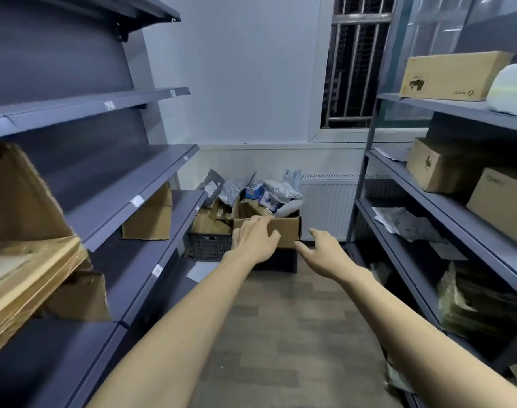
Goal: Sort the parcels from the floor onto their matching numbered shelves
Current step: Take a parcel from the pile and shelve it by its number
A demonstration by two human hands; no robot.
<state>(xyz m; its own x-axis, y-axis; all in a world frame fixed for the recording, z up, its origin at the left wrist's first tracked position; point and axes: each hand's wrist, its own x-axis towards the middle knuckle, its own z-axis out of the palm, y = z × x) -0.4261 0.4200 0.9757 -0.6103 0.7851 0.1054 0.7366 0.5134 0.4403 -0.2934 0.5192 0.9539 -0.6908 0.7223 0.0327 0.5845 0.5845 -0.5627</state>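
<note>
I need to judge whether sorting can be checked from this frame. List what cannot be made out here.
- Shelf labels, head view: too small and blurred to read any number.
- Parcel pile at the far wall: address labels too small; lower parcels hidden by those on top.
- Cardboard box: its near face is partly covered by the left hand; contact cannot be told.
- Right hand: fingers spread, holding nothing.
- Taped box on the left shelf: cut off by the frame edge.

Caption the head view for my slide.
Both hands reach toward a cardboard box of parcels between grey shelves.
</note>
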